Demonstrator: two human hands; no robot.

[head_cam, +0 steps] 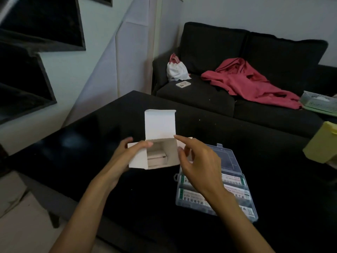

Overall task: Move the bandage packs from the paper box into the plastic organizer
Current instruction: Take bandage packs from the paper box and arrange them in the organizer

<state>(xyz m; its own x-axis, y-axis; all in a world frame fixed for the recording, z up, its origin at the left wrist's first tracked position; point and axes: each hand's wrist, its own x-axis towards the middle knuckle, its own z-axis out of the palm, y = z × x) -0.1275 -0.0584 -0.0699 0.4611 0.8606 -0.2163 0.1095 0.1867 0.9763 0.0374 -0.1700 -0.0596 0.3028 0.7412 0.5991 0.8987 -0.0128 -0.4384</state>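
Left hand (127, 154) is gripping the matte white paper box (138, 162), flap up. I'm seeing the right hand (198, 161) hovering loose-fingered, holding nothing, over the clear plastic organizer (235, 181).

No readable text anywhere in the view.

The bandage packs (235, 181) lying in the plastic organizer (226, 152) carry rows of dark printed characters and green edge strips, but the print is too small and blurred to make out. The greenish box (318, 104) at the far right of the sofa bears faint lettering along its side, likewise illegible. The white paper box (138, 162) shows plain, unprinted faces.
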